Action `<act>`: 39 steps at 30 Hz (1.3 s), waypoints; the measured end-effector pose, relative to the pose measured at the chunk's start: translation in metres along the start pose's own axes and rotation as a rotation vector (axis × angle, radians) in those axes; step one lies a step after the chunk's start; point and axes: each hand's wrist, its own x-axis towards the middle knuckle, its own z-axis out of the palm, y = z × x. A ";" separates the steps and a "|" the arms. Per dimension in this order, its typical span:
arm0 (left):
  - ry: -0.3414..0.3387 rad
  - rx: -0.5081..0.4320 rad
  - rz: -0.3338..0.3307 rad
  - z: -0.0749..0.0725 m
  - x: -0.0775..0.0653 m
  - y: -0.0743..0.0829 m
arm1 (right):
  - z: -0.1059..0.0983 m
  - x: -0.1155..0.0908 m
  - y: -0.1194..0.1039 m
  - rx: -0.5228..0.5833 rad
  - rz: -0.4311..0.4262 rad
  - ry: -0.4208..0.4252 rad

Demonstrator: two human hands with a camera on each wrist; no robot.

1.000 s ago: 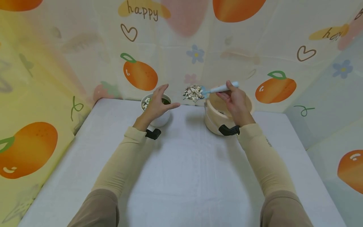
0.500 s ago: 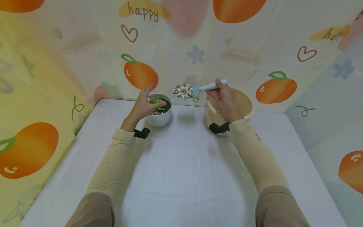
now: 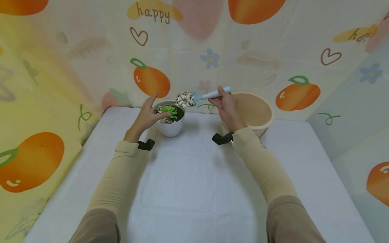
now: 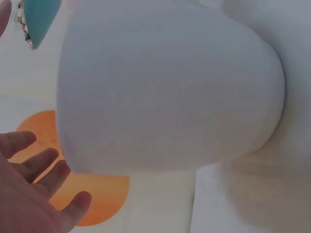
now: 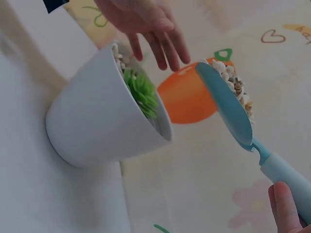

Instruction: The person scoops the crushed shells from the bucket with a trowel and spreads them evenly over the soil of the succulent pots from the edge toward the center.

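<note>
Holding stone-filled blue plastic scoop (image 5: 233, 110) in right hand (image 3: 225, 107), with wide left hand (image 3: 146, 117) by half-stony, round white pot (image 3: 171, 129), bare at three o'clock.

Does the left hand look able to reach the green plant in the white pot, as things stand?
Probably yes: the left hand is spread beside the white pot, nothing visible stands between this hand and the green plant, and the scoop is opposite.
</note>
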 end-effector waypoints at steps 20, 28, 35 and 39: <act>-0.073 -0.050 -0.136 0.007 -0.002 -0.038 | 0.027 0.001 0.047 -0.055 -0.023 -0.007; -0.055 -0.056 -0.139 0.011 -0.008 -0.041 | 0.027 0.000 0.055 -0.089 -0.037 -0.014; 0.025 -0.039 -0.117 0.019 -0.016 -0.039 | 0.027 0.001 0.059 -0.068 -0.042 -0.001; 0.090 -0.017 -0.119 0.027 -0.022 -0.035 | 0.028 0.002 0.061 -0.061 -0.042 0.000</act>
